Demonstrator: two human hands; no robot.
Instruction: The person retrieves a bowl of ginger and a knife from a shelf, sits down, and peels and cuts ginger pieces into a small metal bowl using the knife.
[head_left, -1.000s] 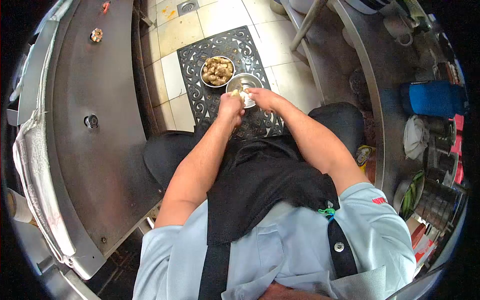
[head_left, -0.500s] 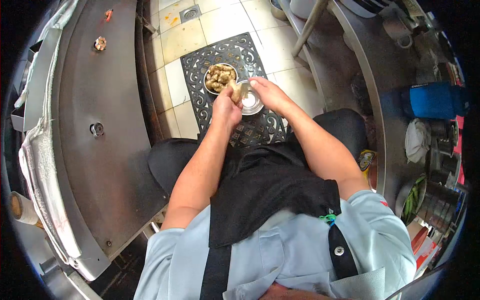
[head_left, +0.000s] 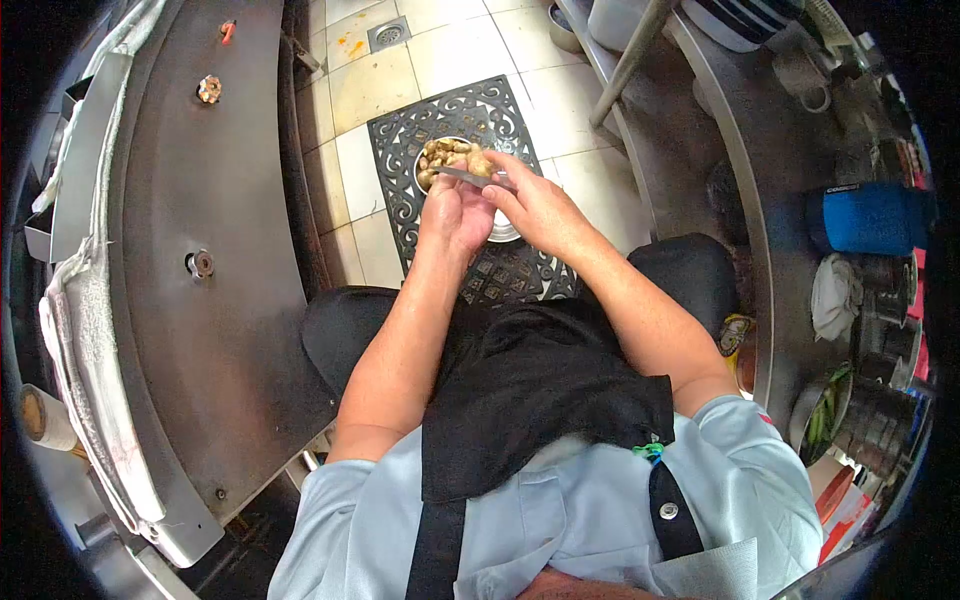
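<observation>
My right hand [head_left: 540, 205] grips a knife [head_left: 462, 176], its blade lying across in front of my left hand [head_left: 455, 215]. Just beyond the blade, a knobbly piece of ginger [head_left: 480, 163] sits between the two hands. The fingers of my left hand are closed about it, partly hidden behind the blade. Past my left hand a round bowl [head_left: 417, 180] filled with ginger pieces [head_left: 433, 152] rests on a black mat. Below my right hand shows part of a shiny round bowl [head_left: 505, 232], mostly covered by the hands.
The black patterned mat [head_left: 395, 135] lies on pale floor tiles [head_left: 440, 55] with a drain [head_left: 388, 35]. A steel counter panel [head_left: 200, 350] with knobs runs along the left. On the right, steel shelving [head_left: 735, 150] carries a blue container [head_left: 868, 218], a white cloth [head_left: 832, 295] and pots.
The knife blade has come into view across my left hand. My right hand has moved in over the shiny bowl to the ginger, and the left palm has turned upward.
</observation>
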